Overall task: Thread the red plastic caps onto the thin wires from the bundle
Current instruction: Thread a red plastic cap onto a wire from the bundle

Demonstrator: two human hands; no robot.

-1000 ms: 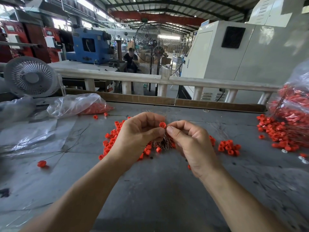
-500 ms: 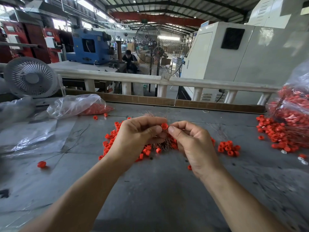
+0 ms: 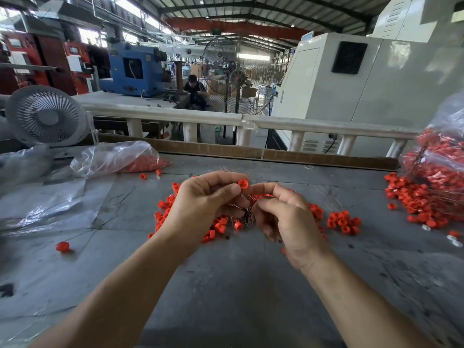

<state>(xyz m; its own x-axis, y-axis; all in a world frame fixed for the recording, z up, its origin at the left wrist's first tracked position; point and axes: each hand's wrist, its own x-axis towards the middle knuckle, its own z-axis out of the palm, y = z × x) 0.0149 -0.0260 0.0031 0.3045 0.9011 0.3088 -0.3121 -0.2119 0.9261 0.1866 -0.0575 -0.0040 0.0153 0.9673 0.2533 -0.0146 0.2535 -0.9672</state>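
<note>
So the person's mid-thread on one cap right now. The left hand (image 3: 200,204) pinches a single red cap (image 3: 242,184) between thumb and forefinger, holding it up just above the counter (image 3: 226,285), and the same hand seems to be clutching the wire bundle (image 3: 244,212) lower in its curled fingers. The right hand (image 3: 288,217) sits right next to it, fingers curled in, forefinger reaching up toward the cap. Looks like it's pinching a single wire, but the wire's way too thin for me to actually see, so can't say for sure.

My guess: this is the feeding step, wire tip going to the cap's hole. Next bit needs a steady cap and a fine poke from the right, then sliding the cap down the wire.

Plenty of supply around: loose caps (image 3: 342,222) scattered under and beside both hands, a big pile (image 3: 416,202) off to the right next to a stuffed plastic bag (image 3: 442,162), another bag (image 3: 118,159) at the back left. One finished-looking cap on a wire (image 3: 62,246) lies off to the left.
</note>
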